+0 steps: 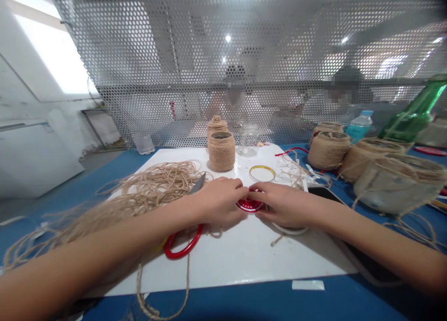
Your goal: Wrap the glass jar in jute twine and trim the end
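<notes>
Over the middle of the white board, my left hand (223,200) and my right hand (282,203) meet at a round red lid (250,205) with a pale rim. Fingers of both hands are closed on its edges; some fingertips are hidden. Partly covered by my left forearm are scissors with a red handle (181,251) and a dark blade (198,183). A heap of loose jute twine (157,183) lies beside that arm. Just beyond my right hand rests a yellow-rimmed ring or lid (262,173). A white ring (289,229) shows partly under my right wrist.
Twine-wrapped jars (222,152) and a clear glass jar (248,141) stand at the board's back. To the right are more wrapped jars (328,151), a blue bottle (360,126), a green bottle (408,113) and a dark flat object (366,260). A perforated metal screen (195,46) rises behind.
</notes>
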`<state>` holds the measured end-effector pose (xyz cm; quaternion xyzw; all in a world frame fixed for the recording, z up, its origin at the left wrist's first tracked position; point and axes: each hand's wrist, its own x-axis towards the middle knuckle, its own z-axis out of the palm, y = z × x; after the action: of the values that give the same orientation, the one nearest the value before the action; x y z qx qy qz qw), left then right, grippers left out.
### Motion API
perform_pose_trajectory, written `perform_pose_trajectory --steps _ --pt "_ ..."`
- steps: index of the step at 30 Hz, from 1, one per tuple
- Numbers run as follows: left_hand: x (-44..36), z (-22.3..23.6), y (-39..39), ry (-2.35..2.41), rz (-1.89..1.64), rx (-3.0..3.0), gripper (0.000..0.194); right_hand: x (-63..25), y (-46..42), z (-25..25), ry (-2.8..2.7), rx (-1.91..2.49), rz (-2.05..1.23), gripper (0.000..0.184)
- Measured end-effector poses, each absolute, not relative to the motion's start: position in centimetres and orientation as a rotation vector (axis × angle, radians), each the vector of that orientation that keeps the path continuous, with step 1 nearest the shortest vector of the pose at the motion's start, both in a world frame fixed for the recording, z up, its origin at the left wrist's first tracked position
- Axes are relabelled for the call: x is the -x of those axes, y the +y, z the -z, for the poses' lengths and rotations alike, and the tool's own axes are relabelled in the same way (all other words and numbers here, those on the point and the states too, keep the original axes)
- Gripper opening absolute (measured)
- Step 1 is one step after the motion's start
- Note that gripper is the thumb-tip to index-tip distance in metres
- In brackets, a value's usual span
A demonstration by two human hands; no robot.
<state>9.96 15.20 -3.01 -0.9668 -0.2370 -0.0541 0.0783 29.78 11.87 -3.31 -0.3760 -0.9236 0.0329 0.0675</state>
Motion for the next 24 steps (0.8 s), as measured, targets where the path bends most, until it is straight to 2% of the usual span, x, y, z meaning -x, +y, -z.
perform_pose_trajectory --steps 4,15,24 --pt "-11.0 3.7 14.8 -0.827 0.24 2.853 0.043 -29.8 12.0 3.2 -2.77 1.213 -0.037 0.032" --pt "-9.5 3.2 16.5 -0.487 0.169 3.022 0.021 -29.0 10.9 2.6 -2.807 1.357 0.044 0.026" --pt "-9.7 3.1 15.3 -0.576 0.211 2.992 0.021 -28.7 11.5 3.0 -2.87 1.314 0.269 0.023"
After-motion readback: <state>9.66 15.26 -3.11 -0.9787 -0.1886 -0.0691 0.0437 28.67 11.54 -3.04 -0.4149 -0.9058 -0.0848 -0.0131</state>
